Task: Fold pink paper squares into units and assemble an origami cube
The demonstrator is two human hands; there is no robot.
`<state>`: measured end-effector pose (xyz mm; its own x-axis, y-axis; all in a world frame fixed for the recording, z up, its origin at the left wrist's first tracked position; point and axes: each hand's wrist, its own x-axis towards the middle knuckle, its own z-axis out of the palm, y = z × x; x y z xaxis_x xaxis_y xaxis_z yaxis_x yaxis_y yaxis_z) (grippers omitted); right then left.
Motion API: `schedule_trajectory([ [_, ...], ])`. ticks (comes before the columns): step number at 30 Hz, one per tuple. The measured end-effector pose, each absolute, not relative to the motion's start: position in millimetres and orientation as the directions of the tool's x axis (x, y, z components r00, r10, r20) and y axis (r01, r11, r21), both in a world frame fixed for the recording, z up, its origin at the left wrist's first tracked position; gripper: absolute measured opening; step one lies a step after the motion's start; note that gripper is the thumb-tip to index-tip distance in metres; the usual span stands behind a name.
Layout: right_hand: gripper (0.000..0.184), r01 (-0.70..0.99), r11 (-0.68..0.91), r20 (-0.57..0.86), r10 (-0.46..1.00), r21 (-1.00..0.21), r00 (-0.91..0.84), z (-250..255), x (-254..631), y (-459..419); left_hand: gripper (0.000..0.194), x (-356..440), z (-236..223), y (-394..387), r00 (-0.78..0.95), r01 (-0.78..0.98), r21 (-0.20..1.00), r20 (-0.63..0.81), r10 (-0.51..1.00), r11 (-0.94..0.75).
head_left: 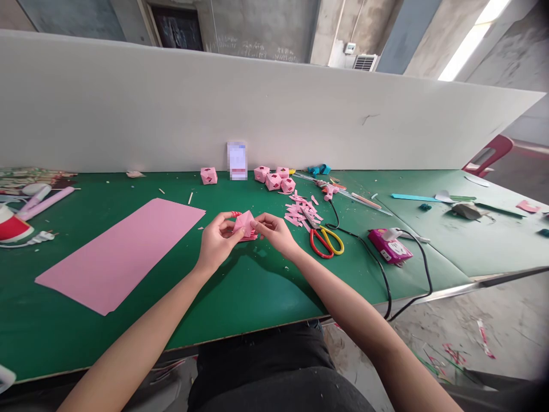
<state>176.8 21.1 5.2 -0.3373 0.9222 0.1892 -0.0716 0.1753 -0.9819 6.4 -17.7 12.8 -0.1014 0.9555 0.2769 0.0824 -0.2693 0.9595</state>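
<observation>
Over the green table, a small piece of folded pink paper (pixel 244 221) is pinched between my two hands. My left hand (pixel 214 243) grips its left side, thumb in front, with something red around a finger. On the right edge, the thumb and fingers of my right hand (pixel 278 233) close on the same paper. More pink layers show just beneath it; whether they belong to the piece cannot be made out. Red-and-yellow-handled scissors (pixel 325 243) lie right of my right hand, their blades among pink paper scraps (pixel 298 210). Left of my hands lies large pink paper (pixel 124 252).
Folded pink paper cubes (pixel 273 182) sit near the white partition (pixel 171 109), where a phone (pixel 237 160) leans. A pink glue gun (pixel 329 190) with a black cord and a magenta power socket (pixel 389 246) are at right. A red-and-white roll (pixel 12 224) stands far left.
</observation>
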Motion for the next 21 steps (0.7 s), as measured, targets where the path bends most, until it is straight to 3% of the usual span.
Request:
schedule_trajectory([
  [6,0.045,-0.063,0.175,0.186,0.924,-0.983,-0.335,4.2,177.1,21.3,0.043,3.4,12.9,-14.3,-0.098,0.062,0.971,0.236,0.967,-0.231],
  [11,0.052,0.047,0.147,0.11,0.885,-0.988,-0.452,0.0,175.4,21.8,0.048,0.9,13.7,-12.3,-0.127,0.005,0.983,0.18,0.975,-0.181],
  [21,0.05,0.065,0.245,0.193,0.876,-0.967,-0.442,-0.6,173.9,19.5,0.053,2.3,16.9,-12.1,-0.145,-0.089,0.991,0.082,0.986,-0.095],
])
